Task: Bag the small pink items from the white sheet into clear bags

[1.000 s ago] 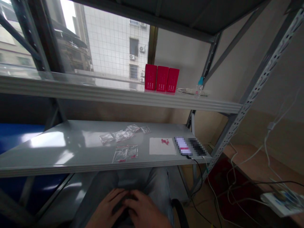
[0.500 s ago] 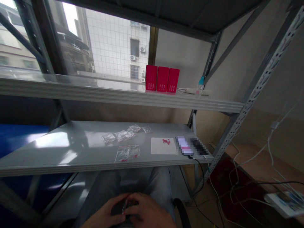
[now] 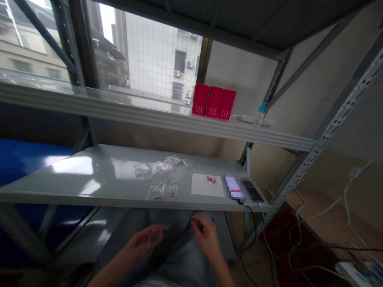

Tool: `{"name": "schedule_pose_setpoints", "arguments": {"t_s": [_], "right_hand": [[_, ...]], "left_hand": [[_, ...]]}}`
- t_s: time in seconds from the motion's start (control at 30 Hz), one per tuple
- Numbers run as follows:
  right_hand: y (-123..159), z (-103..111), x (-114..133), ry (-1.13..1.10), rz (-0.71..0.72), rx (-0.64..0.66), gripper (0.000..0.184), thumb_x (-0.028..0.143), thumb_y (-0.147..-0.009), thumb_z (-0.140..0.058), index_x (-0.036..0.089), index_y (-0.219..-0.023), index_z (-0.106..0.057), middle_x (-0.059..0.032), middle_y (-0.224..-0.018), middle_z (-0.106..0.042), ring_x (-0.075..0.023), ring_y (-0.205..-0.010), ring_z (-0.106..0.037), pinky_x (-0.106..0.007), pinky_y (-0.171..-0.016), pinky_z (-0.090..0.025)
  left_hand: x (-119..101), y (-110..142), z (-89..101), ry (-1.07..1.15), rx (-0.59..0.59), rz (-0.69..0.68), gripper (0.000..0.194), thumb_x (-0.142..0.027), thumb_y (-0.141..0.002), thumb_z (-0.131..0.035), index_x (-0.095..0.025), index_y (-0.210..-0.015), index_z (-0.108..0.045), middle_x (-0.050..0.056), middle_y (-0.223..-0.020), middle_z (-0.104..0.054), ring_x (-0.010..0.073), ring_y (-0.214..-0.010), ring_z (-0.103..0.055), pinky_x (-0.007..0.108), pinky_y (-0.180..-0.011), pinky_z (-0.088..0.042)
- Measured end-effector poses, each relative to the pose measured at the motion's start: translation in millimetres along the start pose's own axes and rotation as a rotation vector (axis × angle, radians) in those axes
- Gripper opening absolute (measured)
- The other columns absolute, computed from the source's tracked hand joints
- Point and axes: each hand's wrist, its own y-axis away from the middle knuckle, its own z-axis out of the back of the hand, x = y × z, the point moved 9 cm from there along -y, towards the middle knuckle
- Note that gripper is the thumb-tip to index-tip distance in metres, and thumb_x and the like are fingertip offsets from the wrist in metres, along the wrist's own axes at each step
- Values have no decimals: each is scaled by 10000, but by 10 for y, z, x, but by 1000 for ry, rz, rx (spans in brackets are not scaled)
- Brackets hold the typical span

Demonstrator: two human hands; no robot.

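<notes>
Over my lap, below the shelf's front edge, my left hand [image 3: 143, 244] pinches a small clear plastic bag [image 3: 154, 237], partly blurred. My right hand [image 3: 206, 236] is apart from it to the right, with thumb and fingers pressed together; whatever may be between them is too small to tell. On the shelf above my hands lies a clear zip bag [image 3: 163, 188] with a few red pieces in its lower corners. A sheet of white paper [image 3: 206, 190] bears a small heap of red pieces [image 3: 211, 180].
Several clear bags [image 3: 157, 167] lie further back on the grey shelf [image 3: 110, 187]. Two phones, one lit [image 3: 233, 186] and one dark [image 3: 252, 189], sit at the right with cables. Three red boxes [image 3: 214, 102] and a blue-capped bottle [image 3: 260, 113] stand on the upper shelf.
My hands were close together around a clear item; now they are apart. The right hand has moved up and right, and the left keeps the clear bag. The view has tilted slightly.
</notes>
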Motion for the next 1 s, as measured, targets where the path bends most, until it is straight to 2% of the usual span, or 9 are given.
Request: {"name": "schedule_pose_setpoints", "arguments": {"t_s": [0.07, 0.1, 0.17, 0.27, 0.37, 0.47, 0.53, 0.67, 1.0], "right_hand": [[-135, 344, -221, 22, -46, -111, 267, 344, -968, -490, 195, -973, -712, -61, -855, -707, -185, -752, -645, -269, -696, -511], [-233, 526, -318, 46, -65, -163, 292, 363, -972, -472, 190, -978, -708, -78, -901, -721, -198, -800, -657, -283, -735, -517], [-501, 854, -487, 157, -117, -236, 335, 362, -977, -428, 166, -1030, -695, -108, -976, -733, -216, -870, -669, -299, -785, -517], [-1032, 1075, -673, 447, -214, -162, 362, 266, -979, -376, 126, -1145, -666, -129, -1051, -733, -208, -914, -675, -279, -802, -495], [-1465, 1033, -769, 604, -238, -44, 288, 219, -958, -450, 131, -1058, -705, -116, -998, -750, -198, -919, -679, -249, -801, -458], [-1642, 878, -853, 686, -241, 41, 222, 238, -949, -531, 147, -938, -733, -108, -938, -759, -193, -900, -680, -234, -775, -429], [-1653, 779, -909, 739, -244, 89, 208, 248, -952, -553, 149, -940, -736, -116, -970, -756, -193, -920, -677, -234, -776, -418], [-1619, 676, -975, 817, -250, 141, 206, 229, -968, -544, 140, -1010, -725, -137, -1034, -740, -206, -969, -667, -248, -796, -410], [-1604, 598, -953, 855, -192, 203, 268, 144, -994, -454, 126, -1065, -712, -153, -1082, -707, -200, -998, -650, -265, -847, -422]], "left_hand": [[-186, -111, -187, 114, -37, -21, 513, -636, -871, -571, -205, -1113, -707, 114, -955, -736, 249, -822, -692, 414, -778, -562], [-325, -191, -306, 175, -42, -57, 471, -611, -882, -564, -204, -1065, -713, 100, -893, -718, 226, -745, -669, 392, -714, -554], [-638, -407, -580, 316, -8, -118, 418, -563, -878, -588, -200, -1041, -717, 84, -860, -689, 203, -716, -640, 365, -691, -534], [-1094, -847, -941, 605, 80, -173, 443, -519, -861, -637, -176, -1131, -707, 91, -952, -690, 200, -821, -645, 349, -776, -517], [-1317, -1353, -1054, 776, 0, -193, 444, -483, -807, -724, -138, -1088, -726, 89, -942, -700, 183, -843, -641, 305, -783, -491], [-1284, -1738, -1066, 794, -106, -186, 438, -467, -752, -782, -121, -1018, -740, 68, -862, -701, 151, -757, -625, 266, -702, -460], [-1212, -1870, -1064, 796, -129, -180, 463, -490, -734, -794, -121, -1010, -741, 53, -834, -699, 140, -729, -621, 255, -669, -447], [-1116, -1910, -1005, 800, -160, -169, 498, -535, -735, -780, -121, -1010, -740, 50, -815, -706, 138, -712, -629, 247, -641, -443], [-1132, -1904, -981, 823, -161, -140, 461, -530, -734, -784, -124, -948, -740, 44, -779, -712, 127, -676, -633, 233, -616, -446]]}}
